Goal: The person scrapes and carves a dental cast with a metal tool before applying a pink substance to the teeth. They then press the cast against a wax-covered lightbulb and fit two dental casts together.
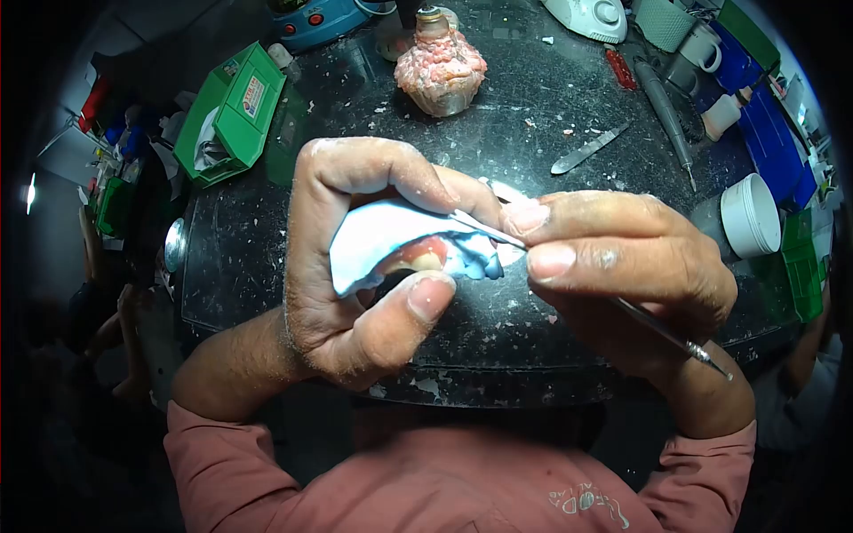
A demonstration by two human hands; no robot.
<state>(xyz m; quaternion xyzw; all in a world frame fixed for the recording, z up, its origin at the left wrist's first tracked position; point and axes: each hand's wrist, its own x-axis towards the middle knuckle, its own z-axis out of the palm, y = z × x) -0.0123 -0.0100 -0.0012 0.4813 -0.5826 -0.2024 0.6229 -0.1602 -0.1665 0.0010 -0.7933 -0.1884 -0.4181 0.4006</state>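
My left hand (pixel 311 266) wraps around a pale blue and white dental cast (pixel 378 235), fingers curled over its top and thumb under its lower edge. A pink part with a cream-coloured patch (pixel 425 255) shows in the hollow of the cast, just above the thumb. My right hand (pixel 640 258) pinches a slender metal dental carver (pixel 662 333) between thumb and fingers. The carver's working end meets the cast's right edge near my left fingertips, while its other end sticks out below my right palm. Both hands are above the dark table (pixel 498 355).
A stubby burner (pixel 442 75) caked in pink wax stands at the back. A flat blade (pixel 589 149), a grey handpiece (pixel 665 115) and a white tub (pixel 751 218) are to the right. At left is a green bin (pixel 233 115). People's arms show at both sides.
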